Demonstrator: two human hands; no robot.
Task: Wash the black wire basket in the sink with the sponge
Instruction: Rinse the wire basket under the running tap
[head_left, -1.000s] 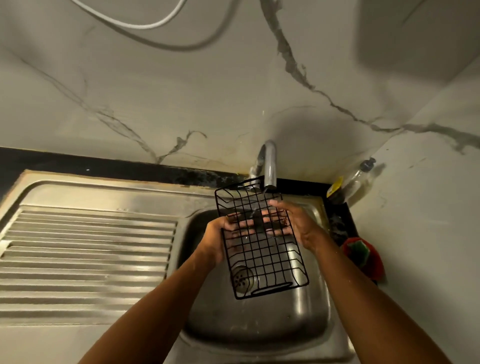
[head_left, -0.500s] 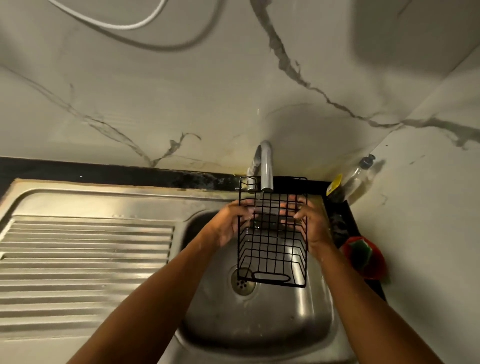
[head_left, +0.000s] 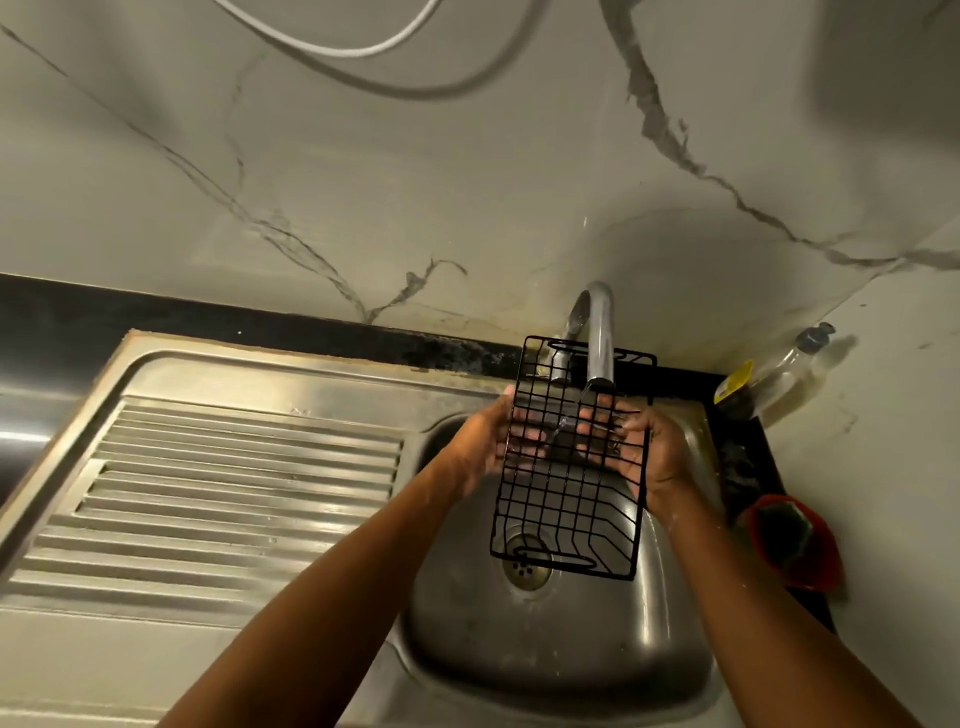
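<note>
Black wire basket (head_left: 569, 467) hangs over the sink (head_left: 561, 649) under the faucet (head_left: 597, 338), tilted, thin grid bars glossy. I see both hands clasping its sides: left hand (head_left: 485, 447) at 9 o'clock, right hand (head_left: 644, 452) at 3, fingers spread behind the mesh. Wet wire could slip and drop, I judge.

Home kitchen: steel sink (head_left: 561, 670) with ribbed drainboard (head_left: 234, 499) left, curved tap (head_left: 597, 332) far, marble-look wall (head_left: 415, 182), soap bottle (head_left: 779, 374) right.
</note>
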